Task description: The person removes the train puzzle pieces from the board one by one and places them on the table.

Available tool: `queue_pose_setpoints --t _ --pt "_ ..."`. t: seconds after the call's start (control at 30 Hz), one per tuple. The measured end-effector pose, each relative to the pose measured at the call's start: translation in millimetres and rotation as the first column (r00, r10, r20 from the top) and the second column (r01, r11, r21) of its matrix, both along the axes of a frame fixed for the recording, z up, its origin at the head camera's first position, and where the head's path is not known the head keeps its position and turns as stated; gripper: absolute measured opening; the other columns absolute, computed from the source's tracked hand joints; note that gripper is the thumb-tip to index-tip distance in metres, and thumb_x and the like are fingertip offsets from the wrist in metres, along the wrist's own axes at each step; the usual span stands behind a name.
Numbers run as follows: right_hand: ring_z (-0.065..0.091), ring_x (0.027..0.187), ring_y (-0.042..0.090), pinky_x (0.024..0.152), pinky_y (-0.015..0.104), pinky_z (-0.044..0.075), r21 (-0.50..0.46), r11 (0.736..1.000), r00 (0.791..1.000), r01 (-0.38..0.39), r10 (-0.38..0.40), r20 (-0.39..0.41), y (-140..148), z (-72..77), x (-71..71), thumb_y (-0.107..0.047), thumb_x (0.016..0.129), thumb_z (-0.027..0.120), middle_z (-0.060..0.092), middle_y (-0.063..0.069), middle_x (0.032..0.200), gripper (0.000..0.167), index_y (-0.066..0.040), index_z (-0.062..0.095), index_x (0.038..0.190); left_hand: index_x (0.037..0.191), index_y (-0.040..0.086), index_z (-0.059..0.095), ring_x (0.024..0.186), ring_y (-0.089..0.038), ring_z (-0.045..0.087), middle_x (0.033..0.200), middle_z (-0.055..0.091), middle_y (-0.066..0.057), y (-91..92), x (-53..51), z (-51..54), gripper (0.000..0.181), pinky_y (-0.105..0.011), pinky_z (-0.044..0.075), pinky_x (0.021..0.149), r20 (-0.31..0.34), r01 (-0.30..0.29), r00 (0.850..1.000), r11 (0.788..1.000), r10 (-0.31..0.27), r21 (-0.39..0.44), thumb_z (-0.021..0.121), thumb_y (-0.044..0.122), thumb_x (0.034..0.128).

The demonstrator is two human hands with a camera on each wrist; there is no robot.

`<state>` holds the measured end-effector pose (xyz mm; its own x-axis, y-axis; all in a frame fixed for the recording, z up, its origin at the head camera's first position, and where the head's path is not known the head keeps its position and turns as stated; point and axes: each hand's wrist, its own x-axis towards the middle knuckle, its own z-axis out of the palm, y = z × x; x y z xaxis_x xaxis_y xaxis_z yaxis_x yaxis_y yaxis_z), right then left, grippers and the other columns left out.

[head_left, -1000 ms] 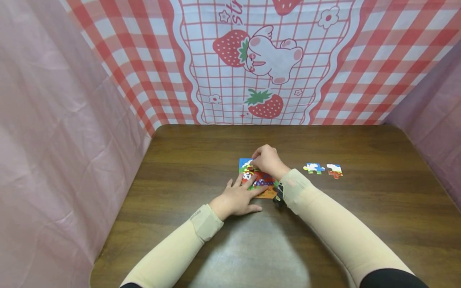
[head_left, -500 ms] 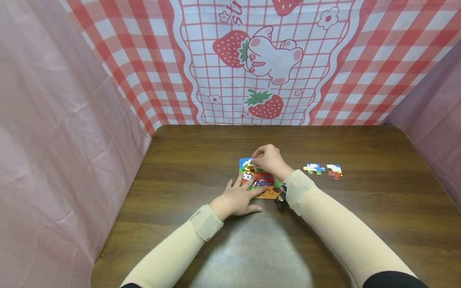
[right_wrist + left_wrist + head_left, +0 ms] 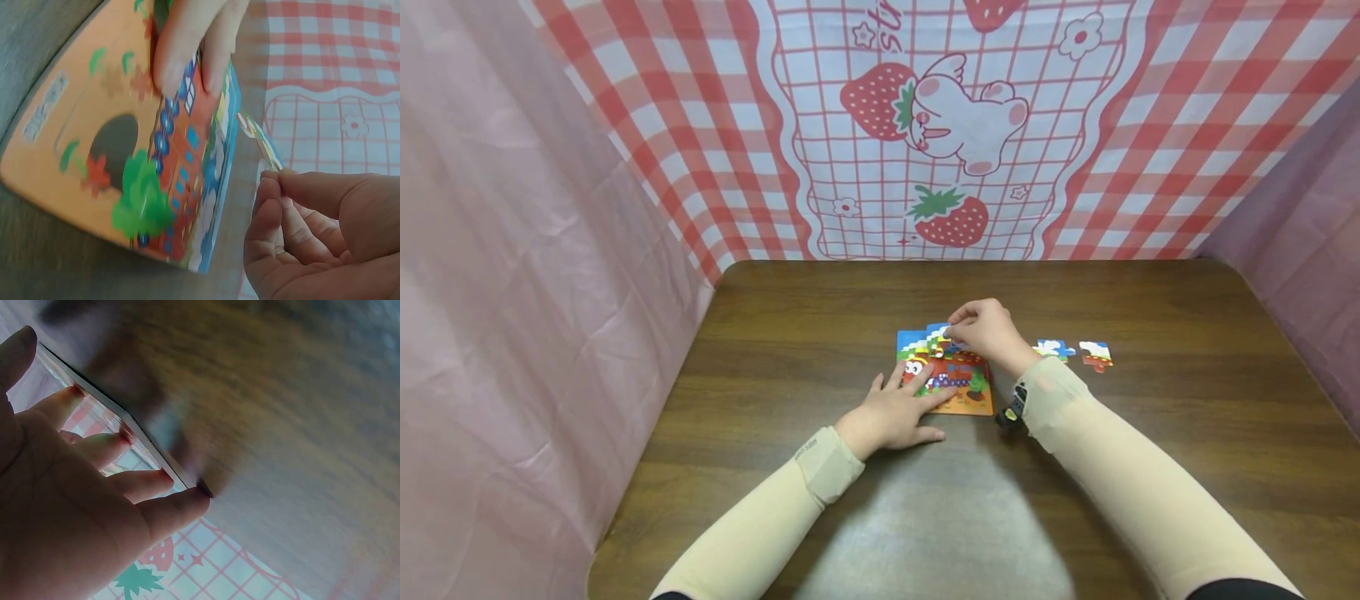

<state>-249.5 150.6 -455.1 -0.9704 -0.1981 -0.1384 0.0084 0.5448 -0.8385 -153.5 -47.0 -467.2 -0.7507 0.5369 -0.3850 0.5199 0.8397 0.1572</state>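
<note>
A colourful puzzle board with an orange lower part and a red train picture lies on the table. My left hand rests on its lower left with spread fingers; in the left wrist view the fingertips touch the board, seen nearly edge-on. Over the board's top edge, my right hand pinches a puzzle piece between thumb and fingers. The right wrist view shows this puzzle piece tilted and apart from the board. Part of the picture is hidden under the left fingers.
Two loose puzzle pieces lie right of the board: a blue and white piece, partly behind the right wrist, and a white and red piece. The brown wooden table meets a red checked cloth at the back.
My right hand has moved to the right along the board's top with the pinched piece, uncovering the board's lower right corner. The left hand has stayed in place.
</note>
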Motion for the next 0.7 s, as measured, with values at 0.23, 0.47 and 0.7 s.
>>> queue_pose_setpoints --t 0.23,0.47,0.7 --pt "0.071 0.094 0.031 0.082 0.046 0.056 0.004 1.0 1.0 0.012 -0.012 -0.011 21 4.4 1.0 -0.013 0.098 0.069 0.073 0.018 0.103 0.02 0.003 0.07 0.109 0.16 0.052 0.018 0.151 -0.044 0.004 0.17 0.004 0.0 -0.5 -1.1 -2.4 0.071 -0.064 0.019 0.114 -0.002 -0.005 1.0 1.0 0.005 0.005 0.047 0.069 0.0977" --pt "0.071 0.098 0.035 0.083 0.046 0.054 0.017 0.999 0.999 0.031 -0.031 -0.014 41 5.7 1.2 -0.015 0.098 0.07 0.074 0.018 0.104 0.023 0.004 0.069 0.111 0.16 0.05 0.02 0.151 -0.043 0.006 0.17 0.005 0.0 -1.5 -0.3 -2.4 0.071 -0.064 0.02 0.114 -0.009 -0.001 1.0 1.0 0.001 0.015 0.048 0.069 0.0973" --pt "0.069 0.097 0.037 0.08 0.045 0.054 0.017 0.999 0.999 0.036 -0.035 -0.029 59 6.2 1.7 -0.016 0.097 0.072 0.074 0.019 0.103 0.026 0.006 0.069 0.111 0.16 0.051 0.019 0.151 -0.044 0.005 0.17 0.006 0.0 -1.6 -0.3 -2.0 0.071 -0.064 0.021 0.114 -0.009 0.003 1.0 1.0 -0.002 0.017 0.049 0.068 0.0974"
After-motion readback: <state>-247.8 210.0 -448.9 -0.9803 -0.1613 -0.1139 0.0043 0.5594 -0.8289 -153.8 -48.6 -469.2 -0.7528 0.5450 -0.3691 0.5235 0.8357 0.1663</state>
